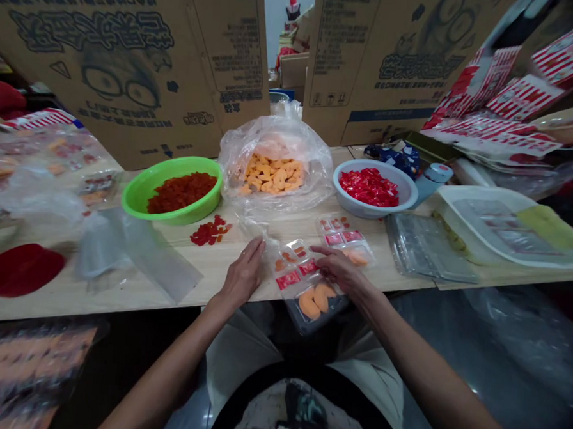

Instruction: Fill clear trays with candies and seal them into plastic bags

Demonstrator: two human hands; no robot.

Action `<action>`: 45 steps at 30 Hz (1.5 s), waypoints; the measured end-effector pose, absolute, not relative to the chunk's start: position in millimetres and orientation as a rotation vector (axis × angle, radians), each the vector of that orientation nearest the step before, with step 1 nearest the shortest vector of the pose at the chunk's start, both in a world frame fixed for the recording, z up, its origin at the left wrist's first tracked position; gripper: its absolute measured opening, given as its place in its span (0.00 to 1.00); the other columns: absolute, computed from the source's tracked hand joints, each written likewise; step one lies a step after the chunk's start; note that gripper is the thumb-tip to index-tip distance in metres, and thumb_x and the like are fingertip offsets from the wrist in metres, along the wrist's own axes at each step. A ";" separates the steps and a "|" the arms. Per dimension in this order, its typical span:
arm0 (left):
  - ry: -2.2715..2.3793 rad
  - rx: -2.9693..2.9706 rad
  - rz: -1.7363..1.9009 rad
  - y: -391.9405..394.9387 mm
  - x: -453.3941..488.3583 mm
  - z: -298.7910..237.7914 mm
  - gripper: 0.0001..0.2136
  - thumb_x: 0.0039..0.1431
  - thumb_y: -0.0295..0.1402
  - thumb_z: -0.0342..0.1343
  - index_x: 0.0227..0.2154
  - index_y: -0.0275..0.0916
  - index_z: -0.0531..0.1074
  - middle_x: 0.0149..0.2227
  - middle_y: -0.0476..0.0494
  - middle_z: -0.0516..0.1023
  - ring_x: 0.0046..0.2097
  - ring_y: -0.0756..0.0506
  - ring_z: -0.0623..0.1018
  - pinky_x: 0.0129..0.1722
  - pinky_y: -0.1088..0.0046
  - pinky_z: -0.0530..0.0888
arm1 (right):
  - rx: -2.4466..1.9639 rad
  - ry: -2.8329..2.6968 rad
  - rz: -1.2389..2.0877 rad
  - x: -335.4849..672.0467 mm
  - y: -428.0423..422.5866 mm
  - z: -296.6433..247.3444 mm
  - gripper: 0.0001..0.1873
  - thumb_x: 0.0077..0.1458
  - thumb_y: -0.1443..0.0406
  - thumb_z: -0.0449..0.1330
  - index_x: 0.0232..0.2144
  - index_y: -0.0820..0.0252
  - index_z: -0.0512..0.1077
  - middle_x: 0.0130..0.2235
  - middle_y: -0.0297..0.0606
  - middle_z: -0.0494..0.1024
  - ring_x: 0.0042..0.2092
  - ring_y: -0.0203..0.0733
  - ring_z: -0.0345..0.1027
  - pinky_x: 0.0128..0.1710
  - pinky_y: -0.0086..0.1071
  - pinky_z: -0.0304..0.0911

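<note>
A clear plastic tray (289, 298) with compartments lies at the table's front edge, its near end overhanging. It holds two orange curved pieces (316, 299), two red packets (287, 279) and several small orange-red pieces (287, 259). My right hand (339, 268) grips the tray's right side with bent fingers. At the tray's left, my left hand (245, 270) has its fingers pressed together at the edge of some clear plastic film (269, 255); the fingertips are partly hidden. Just beyond my right hand sits a second filled tray (345, 237).
A green bowl (205, 207) of orange-red pieces, a bag (311, 193) of orange pieces and a pale bowl (351, 206) of red packets line the back. Clear sleeves (164, 259) lie left; stacked trays (409, 246) and a white basin (496, 251) stand right. Cardboard boxes (189, 62) rise behind.
</note>
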State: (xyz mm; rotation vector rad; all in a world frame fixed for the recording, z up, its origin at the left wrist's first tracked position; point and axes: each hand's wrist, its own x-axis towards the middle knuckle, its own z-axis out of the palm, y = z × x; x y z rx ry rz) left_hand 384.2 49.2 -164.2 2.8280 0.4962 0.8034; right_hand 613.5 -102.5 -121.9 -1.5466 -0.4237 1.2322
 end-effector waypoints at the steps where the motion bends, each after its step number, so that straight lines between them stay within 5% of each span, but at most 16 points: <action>1: 0.536 2.860 0.766 47.8 384.1 -169.9 0.39 0.47 0.14 0.47 0.66 0.35 0.56 0.66 0.33 0.61 0.67 0.38 0.62 0.63 0.57 0.70 | -1.562 -0.445 1.190 612.1 -98.9 -122.4 0.34 0.39 0.71 0.59 0.54 0.67 0.70 0.17 0.24 0.64 0.19 0.31 0.53 0.18 0.25 0.44; 6: 0.599 2.937 0.470 38.0 388.1 -183.0 0.29 0.55 0.16 0.47 0.61 0.35 0.65 0.63 0.33 0.67 0.66 0.38 0.65 0.62 0.58 0.70 | -1.715 -0.669 1.136 609.5 -78.8 -132.3 0.19 0.43 0.68 0.57 0.40 0.65 0.76 0.17 0.26 0.63 0.19 0.31 0.50 0.19 0.27 0.43; 12: 0.580 2.852 0.474 40.8 389.3 -184.2 0.28 0.55 0.18 0.49 0.59 0.35 0.66 0.63 0.33 0.67 0.65 0.39 0.67 0.61 0.57 0.71 | -1.892 -0.814 1.096 601.9 -58.9 -138.6 0.02 0.45 0.68 0.58 0.24 0.62 0.70 0.20 0.29 0.65 0.22 0.32 0.55 0.21 0.27 0.44; 21: 0.626 2.687 0.975 69.1 367.2 -137.0 0.33 0.52 0.15 0.45 0.63 0.40 0.64 0.62 0.38 0.69 0.63 0.42 0.70 0.60 0.57 0.72 | -1.572 -0.635 1.414 618.7 -88.5 -105.1 0.15 0.45 0.61 0.65 0.37 0.60 0.74 0.26 0.30 0.72 0.23 0.30 0.59 0.23 0.24 0.53; 28: 0.392 2.748 0.906 50.2 372.1 -95.4 0.31 0.60 0.16 0.44 0.66 0.42 0.59 0.64 0.37 0.67 0.65 0.43 0.67 0.61 0.58 0.71 | -1.262 -0.885 1.743 586.9 -98.2 -72.4 0.14 0.47 0.57 0.66 0.33 0.61 0.73 0.26 0.31 0.73 0.24 0.30 0.61 0.23 0.24 0.53; 40: -0.050 2.783 0.730 38.7 375.3 -102.8 0.37 0.57 0.13 0.39 0.69 0.43 0.49 0.67 0.37 0.60 0.68 0.42 0.61 0.64 0.56 0.68 | -1.484 -0.655 1.349 603.9 -89.6 -104.4 0.15 0.44 0.59 0.64 0.34 0.60 0.75 0.26 0.31 0.71 0.25 0.31 0.60 0.23 0.25 0.49; 45: -0.089 2.792 0.604 30.6 386.5 -118.7 0.38 0.59 0.16 0.44 0.70 0.46 0.43 0.69 0.37 0.57 0.69 0.41 0.57 0.64 0.54 0.67 | -1.445 -0.548 1.247 593.0 -81.2 -102.1 0.33 0.45 0.62 0.62 0.56 0.54 0.69 0.24 0.25 0.68 0.22 0.30 0.55 0.21 0.24 0.47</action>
